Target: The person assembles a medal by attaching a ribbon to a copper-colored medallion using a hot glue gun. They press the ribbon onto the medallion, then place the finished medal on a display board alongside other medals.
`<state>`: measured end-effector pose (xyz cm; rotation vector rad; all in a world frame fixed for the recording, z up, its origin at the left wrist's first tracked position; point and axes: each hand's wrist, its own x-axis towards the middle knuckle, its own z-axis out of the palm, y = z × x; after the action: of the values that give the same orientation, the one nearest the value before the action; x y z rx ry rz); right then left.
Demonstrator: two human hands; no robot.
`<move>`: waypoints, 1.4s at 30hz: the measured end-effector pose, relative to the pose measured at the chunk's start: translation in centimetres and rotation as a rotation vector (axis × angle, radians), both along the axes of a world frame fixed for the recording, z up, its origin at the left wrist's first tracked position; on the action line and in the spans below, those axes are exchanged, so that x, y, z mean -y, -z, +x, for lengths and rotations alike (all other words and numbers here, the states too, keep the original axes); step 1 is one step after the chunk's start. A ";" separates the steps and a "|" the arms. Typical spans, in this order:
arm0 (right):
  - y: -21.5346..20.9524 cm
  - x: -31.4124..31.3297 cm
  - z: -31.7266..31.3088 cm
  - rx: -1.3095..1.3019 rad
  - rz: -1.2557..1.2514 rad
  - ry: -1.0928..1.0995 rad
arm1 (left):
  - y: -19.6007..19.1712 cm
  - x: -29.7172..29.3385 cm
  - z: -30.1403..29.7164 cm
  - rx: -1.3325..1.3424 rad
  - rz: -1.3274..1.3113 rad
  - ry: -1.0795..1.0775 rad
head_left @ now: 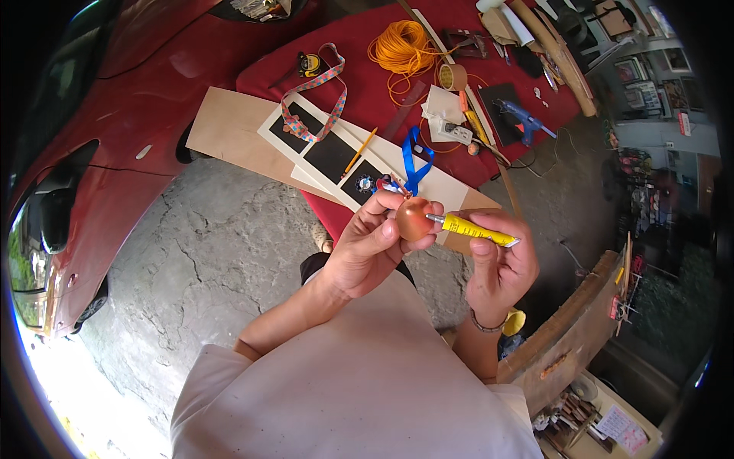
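Note:
My left hand (372, 243) holds a small shiny orange ball ornament (414, 219) between thumb and fingers, at chest height. My right hand (498, 264) grips a yellow glue tube (472, 229), its nozzle tip touching the right side of the ornament. Both hands are raised above the edge of a table covered in red cloth (367, 84). Just beyond the ornament a blue ribbon (415, 161) lies looped on a pale board (237, 130).
On the table lie a patterned ribbon (315, 99), a coil of orange cord (401, 47), a tape roll (453, 76), a blue glue gun (524, 119), a yellow pencil (359, 153) and black squares on white sheets. A red car (92, 153) stands at left. A wooden bench (566, 329) is at right.

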<state>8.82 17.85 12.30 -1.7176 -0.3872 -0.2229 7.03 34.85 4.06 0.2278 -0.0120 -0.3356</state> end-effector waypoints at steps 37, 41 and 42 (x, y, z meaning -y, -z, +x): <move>-2.1 -4.4 -1.9 0.120 -0.219 0.070 | -1.0 -3.7 -0.9 0.061 -0.079 0.031; -2.1 -4.5 -2.0 0.139 -0.232 0.063 | -1.0 -3.7 -1.2 0.060 -0.101 0.031; -2.1 -4.5 -2.0 0.139 -0.238 0.065 | -1.0 -3.7 -1.2 0.061 -0.101 0.033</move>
<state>6.79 22.31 14.41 -1.9569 -0.4761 -0.3561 5.84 38.52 5.02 0.1375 -0.0931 -0.3595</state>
